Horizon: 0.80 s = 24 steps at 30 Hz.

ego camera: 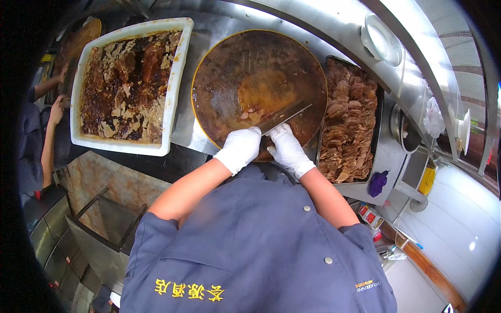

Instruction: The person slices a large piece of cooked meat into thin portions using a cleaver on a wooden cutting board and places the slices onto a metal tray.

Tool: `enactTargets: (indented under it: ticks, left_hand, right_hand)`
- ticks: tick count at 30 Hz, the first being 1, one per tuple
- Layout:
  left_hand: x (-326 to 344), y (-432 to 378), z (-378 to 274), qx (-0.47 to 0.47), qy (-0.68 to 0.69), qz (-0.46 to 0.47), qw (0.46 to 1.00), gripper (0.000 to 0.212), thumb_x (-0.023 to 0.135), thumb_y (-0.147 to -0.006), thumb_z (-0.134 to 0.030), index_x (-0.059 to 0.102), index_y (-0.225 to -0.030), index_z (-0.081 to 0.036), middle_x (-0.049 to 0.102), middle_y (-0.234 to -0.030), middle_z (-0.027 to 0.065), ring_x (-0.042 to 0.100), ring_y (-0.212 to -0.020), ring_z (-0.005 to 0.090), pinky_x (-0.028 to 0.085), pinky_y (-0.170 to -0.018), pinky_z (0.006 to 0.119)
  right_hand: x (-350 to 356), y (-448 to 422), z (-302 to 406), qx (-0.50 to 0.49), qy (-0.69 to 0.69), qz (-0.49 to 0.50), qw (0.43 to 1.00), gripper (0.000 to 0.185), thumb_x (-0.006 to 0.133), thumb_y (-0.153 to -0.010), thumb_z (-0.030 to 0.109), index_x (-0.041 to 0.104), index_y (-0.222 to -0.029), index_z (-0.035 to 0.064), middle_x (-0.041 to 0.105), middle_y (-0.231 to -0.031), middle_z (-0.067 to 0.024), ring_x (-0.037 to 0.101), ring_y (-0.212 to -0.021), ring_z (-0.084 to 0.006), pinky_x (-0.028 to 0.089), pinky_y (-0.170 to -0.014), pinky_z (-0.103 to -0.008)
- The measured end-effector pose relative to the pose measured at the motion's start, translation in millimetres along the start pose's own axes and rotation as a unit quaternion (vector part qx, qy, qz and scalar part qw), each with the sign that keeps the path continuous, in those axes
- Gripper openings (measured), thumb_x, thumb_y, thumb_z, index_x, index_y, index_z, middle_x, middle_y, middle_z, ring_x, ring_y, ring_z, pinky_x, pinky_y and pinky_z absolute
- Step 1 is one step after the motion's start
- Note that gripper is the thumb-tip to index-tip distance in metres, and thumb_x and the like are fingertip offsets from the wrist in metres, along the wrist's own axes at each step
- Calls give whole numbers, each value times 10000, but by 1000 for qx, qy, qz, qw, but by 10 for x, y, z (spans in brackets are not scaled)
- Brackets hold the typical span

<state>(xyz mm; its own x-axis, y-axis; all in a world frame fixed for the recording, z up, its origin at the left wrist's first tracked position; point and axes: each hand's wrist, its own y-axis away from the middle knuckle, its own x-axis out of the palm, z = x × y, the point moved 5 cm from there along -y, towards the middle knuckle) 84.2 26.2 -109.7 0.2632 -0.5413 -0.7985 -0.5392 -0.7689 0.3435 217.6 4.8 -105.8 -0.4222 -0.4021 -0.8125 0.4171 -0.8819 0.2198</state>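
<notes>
My left hand (242,148), in a white glove, grips the handle end of a broad-bladed kitchen knife (285,117). The blade slants up to the right over a round chopping board (262,58) with a yellow rim. Close by the blade's lower edge is my gloved right hand (290,150). Its fingers are bent at the blade and the thumb stands apart; what lies under the palm is hidden. Small meat scraps (250,115) lie left of the blade on the stained board. To the board's right, a dark tray (380,105) holds rows of sliced cooked meat (348,121).
A white tub (178,82) of dark braised meat with pale fat (125,86) stands left of the board. Beyond it, another person's arms (51,117) show at the far left. A purple cloth (378,184), metal bowl (403,129) and white plate (381,39) are on the right.
</notes>
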Motion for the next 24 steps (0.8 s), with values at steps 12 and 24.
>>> enactTargets:
  ticks: [12, 24]
  left_hand:
    - [-129, 362, 39, 8, 1, -5, 1000, 117, 531, -816, -69, 611, -839, 12, 670, -722, 217, 689, -681, 376, 551, -612, 465]
    - [-315, 257, -68, 38, 22, -16, 999, 118, 530, -806, -46, 612, -847, 28, 670, -740, 260, 692, -726, 410, 546, -636, 489]
  right_hand:
    - [53, 30, 46, 19, 6, 24, 1000, 551, 715, -709, 81, 571, -1231, -25, 550, -1284, -257, 454, -1256, -440, 339, -1124, -464]
    - [84, 95, -30, 21, 1, -10, 1000, 549, 709, -718, 58, 562, -1241, -20, 518, -1319, -245, 428, -1280, -442, 350, -1117, -463]
